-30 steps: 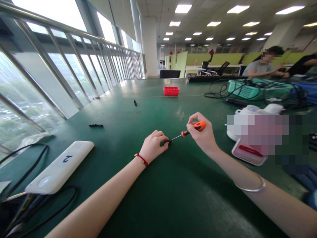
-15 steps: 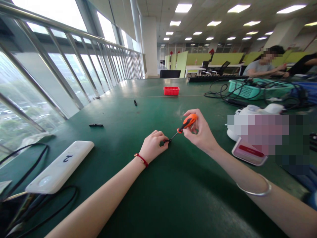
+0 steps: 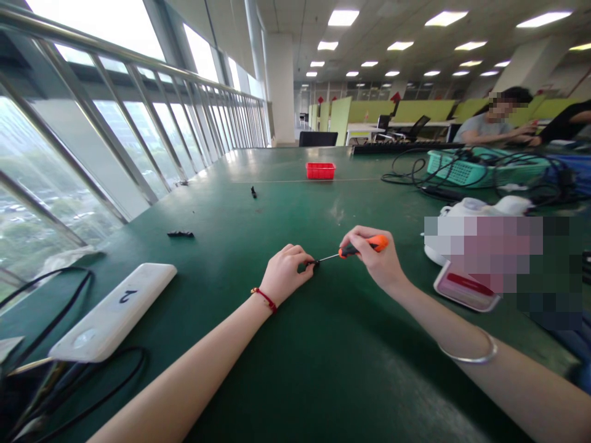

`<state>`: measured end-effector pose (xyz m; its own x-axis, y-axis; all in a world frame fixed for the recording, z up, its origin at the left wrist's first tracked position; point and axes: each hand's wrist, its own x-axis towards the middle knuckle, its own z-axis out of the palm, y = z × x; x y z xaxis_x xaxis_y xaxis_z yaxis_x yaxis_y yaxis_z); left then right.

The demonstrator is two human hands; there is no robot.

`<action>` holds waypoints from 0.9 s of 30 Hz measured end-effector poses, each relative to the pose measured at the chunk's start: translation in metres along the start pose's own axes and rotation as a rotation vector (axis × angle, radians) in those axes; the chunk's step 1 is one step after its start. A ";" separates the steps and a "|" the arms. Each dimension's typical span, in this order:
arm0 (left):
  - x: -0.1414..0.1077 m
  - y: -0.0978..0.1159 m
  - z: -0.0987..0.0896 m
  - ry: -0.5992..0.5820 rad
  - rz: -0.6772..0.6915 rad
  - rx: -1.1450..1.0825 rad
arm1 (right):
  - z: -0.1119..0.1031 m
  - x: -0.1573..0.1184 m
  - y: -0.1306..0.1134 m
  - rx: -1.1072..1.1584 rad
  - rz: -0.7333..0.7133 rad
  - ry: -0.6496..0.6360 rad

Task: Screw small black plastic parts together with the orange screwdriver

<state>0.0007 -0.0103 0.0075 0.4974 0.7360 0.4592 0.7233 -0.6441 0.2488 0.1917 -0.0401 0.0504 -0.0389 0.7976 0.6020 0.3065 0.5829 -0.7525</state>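
My left hand (image 3: 287, 271) rests on the green table (image 3: 258, 375), its thumb and fingers closed around a small black part (image 3: 316, 263). Most of that part is hidden by the fingers, so its kind does not show. In my right hand (image 3: 381, 261) is a screwdriver (image 3: 351, 251) with an orange and black handle. Its thin metal shaft points left, held at a low slant, and the tip meets the black part at my left fingertips.
A red tray (image 3: 321, 171) stands farther back. Two black pieces (image 3: 180, 234) (image 3: 253, 192) lie to the left, beyond a white power bank-like box (image 3: 115, 311). Rightward are a pink-white case (image 3: 466, 288), a white jug (image 3: 466, 209), and a teal basket (image 3: 484, 169) with cables. A person (image 3: 492, 120) sits behind.
My right hand has lowered and swung the screwdriver's handle down to the right, so the shaft lies flatter. The tip stays at the black part, and my left hand keeps its place.
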 end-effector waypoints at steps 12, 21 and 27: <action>-0.003 0.000 -0.003 0.328 0.076 -0.067 | 0.018 -0.021 0.041 -0.343 -0.106 -0.117; -0.003 0.002 -0.003 0.287 0.209 -0.080 | 0.018 -0.021 0.043 -0.411 -0.155 -0.238; -0.003 0.003 -0.004 0.194 0.162 -0.048 | 0.019 -0.021 0.046 -0.462 -0.146 -0.260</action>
<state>-0.0008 -0.0148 0.0104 0.5001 0.5717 0.6504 0.6161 -0.7627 0.1966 0.1883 -0.0271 -0.0021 -0.3278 0.7600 0.5612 0.6638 0.6080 -0.4356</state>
